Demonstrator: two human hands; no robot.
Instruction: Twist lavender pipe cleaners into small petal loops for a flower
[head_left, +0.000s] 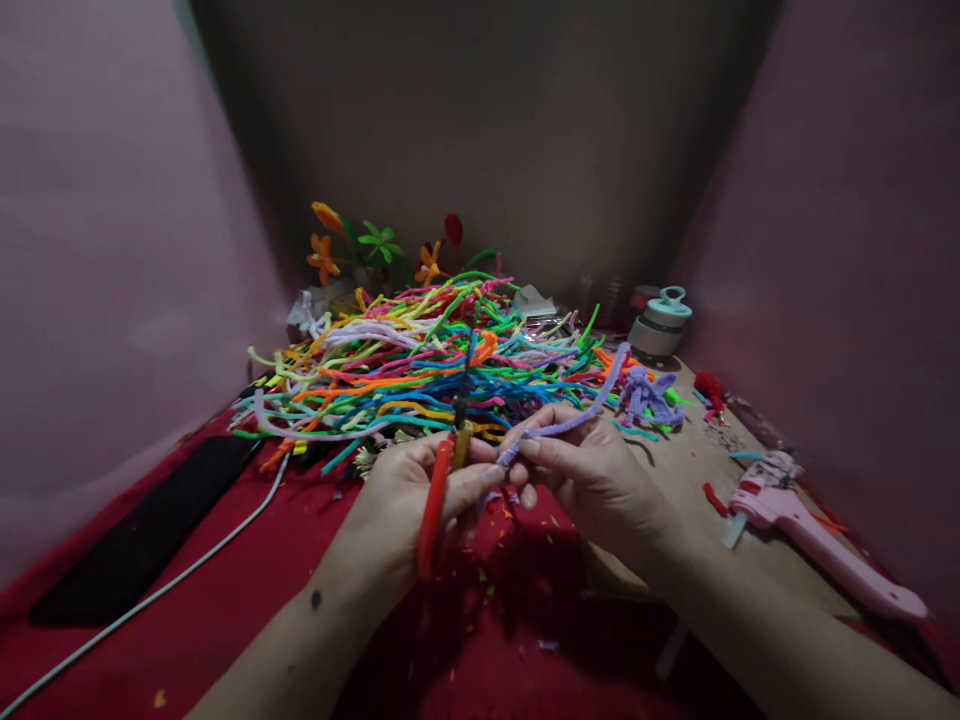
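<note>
Tabletop [217, 610], red-covered, carries a broad heap of multicolored chenille stems [420, 375] beyond the hands; tan board [709, 445] at right. Left hand [401, 495]: grip closed around red-handled scissors [433, 520], thumb also at the purple chenille stem [577, 421]. Right hand [589, 470]: grip pinched on that same stem. Pink glue gun [825, 553] lies far right, unused. Scissors point away; can't tell if blades are parted. Purple chenille bundle [646, 397] sits just past the right hand. Stem's near end is between both hands' fingertips, tail running over the right hand. Step looks like fingertip shaping, not cutting. Next move calls for a firm pinch, blades clear of fingers.
</note>
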